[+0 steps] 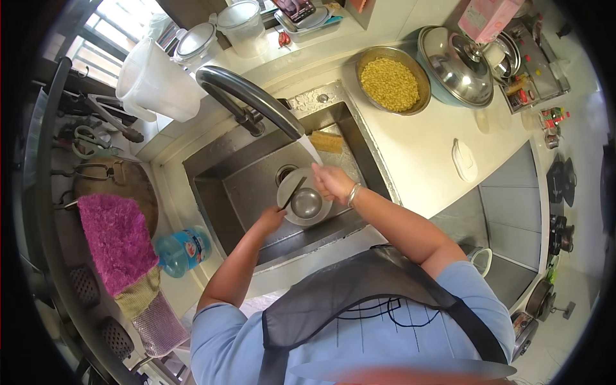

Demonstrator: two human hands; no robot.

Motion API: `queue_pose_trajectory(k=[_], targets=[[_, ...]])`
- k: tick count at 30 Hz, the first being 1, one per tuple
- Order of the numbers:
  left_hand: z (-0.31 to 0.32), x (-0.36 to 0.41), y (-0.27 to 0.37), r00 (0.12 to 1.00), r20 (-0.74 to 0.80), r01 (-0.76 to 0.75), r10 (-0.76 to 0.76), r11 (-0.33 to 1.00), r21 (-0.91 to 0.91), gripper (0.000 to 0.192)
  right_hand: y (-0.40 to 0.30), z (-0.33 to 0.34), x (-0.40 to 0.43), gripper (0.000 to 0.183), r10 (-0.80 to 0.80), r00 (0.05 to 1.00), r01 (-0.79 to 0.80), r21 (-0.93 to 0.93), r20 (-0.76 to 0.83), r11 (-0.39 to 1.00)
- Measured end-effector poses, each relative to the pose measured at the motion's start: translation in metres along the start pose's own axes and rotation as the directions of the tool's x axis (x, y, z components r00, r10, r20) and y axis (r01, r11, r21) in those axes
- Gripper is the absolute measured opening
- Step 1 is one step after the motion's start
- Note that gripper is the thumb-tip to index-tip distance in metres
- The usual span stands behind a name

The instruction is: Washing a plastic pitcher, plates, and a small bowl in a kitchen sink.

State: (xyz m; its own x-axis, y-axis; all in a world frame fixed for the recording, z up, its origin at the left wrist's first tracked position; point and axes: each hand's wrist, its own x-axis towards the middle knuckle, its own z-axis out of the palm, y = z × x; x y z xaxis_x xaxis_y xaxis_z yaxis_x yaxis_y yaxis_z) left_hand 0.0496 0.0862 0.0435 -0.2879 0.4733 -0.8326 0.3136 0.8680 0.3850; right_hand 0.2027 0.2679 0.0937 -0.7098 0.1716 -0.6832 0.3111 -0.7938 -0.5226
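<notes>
My left hand point(270, 220) grips a slim dark utensil point(294, 191) over a pale round bowl point(315, 221) in the stainless steel sink point(240, 192). A round metal piece, like a ladle's cup point(306, 203), lies in that bowl. Whether it joins the dark utensil, I cannot tell. Beside the bowl's upper right rim is my right hand point(332, 183), with curled fingers and a bracelet at the wrist. Water point(309, 149) pours from the dark curved faucet point(255, 96) onto or just beside its fingertips. Anything inside those fingers is hidden.
A yellow-brown sponge point(327, 142) lies in the sink near the drain point(286, 174). On the right counter stand a metal basin of yellow grains point(390, 84) and a lidded pot point(457, 67). A white plastic pitcher point(159, 82) and a blue-tinted bottle point(183, 251) are left.
</notes>
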Motion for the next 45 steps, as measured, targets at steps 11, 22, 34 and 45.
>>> queue_pose_trajectory(k=[11, 22, 34, 45], targets=[[0.046, 0.081, 0.108, 0.978, 0.092, 0.115, 0.187, -0.114, -0.987, 0.007, 0.032, -0.029, 0.015, 0.042, -0.436, 0.882, 0.314, -0.467, -0.179, 0.827], [0.081, 0.133, 0.104, 0.988, -0.083, -0.089, 0.132, 0.04, -0.995, 0.013, 0.041, -0.04, 0.024, 0.043, -0.63, 0.769, 0.502, -0.506, -0.109, 0.701], [0.038, 0.098, 0.161, 0.93, 0.361, 0.332, -0.077, -0.253, -0.909, 0.021, 0.028, -0.1, -0.041, 0.028, -0.317, 0.886, 0.277, -0.934, 0.339, -0.225], [0.042, 0.081, 0.152, 0.962, 0.272, 0.27, 0.002, 0.117, -0.956, 0.012, -0.063, -0.286, -0.072, 0.063, -0.969, 0.142, -0.446, -0.887, -0.201, 0.119]])
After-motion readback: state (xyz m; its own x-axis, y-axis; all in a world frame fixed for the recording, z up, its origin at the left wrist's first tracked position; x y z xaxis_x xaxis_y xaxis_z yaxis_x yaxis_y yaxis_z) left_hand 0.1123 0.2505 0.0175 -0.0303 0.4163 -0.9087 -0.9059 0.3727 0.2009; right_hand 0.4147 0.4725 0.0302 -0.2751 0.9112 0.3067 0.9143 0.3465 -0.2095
